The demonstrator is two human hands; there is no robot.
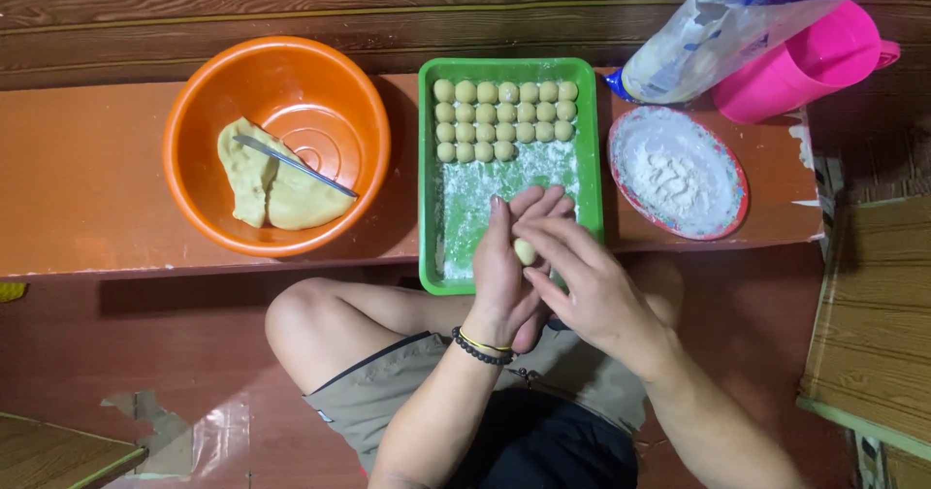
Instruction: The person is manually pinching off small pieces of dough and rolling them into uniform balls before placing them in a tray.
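over the near end of the green tray (432, 208), both hands meet around a small dough ball (525, 250). left hand (509, 271) upright, palm turned toward the right, fingers straight and loosely open; the ball rests against its palm. right hand (587, 285) comes in from the right, fingers curved over the ball, pressing it against the left palm; neither hand is closed into a fist, the ball pinched between the two. black bead bracelet and yellow band (480, 345) on the left wrist. tray floor dusted white with flour; at its far end, three rows of finished dough balls (504, 120) packed touching each other. left of the tray, an orange bowl (194, 111) holding a flat lump of yellow dough (267, 183) with a metal knife (291, 164) lying across it. right of the tray, a patterned plate of flour (679, 174). far right, a plastic flour bag (698, 48) leaning into a pink jug (824, 62). all set on a low reddish bench (87, 179); person sits cross-legged just near of it, bare knee (310, 324) under the tray's edge.
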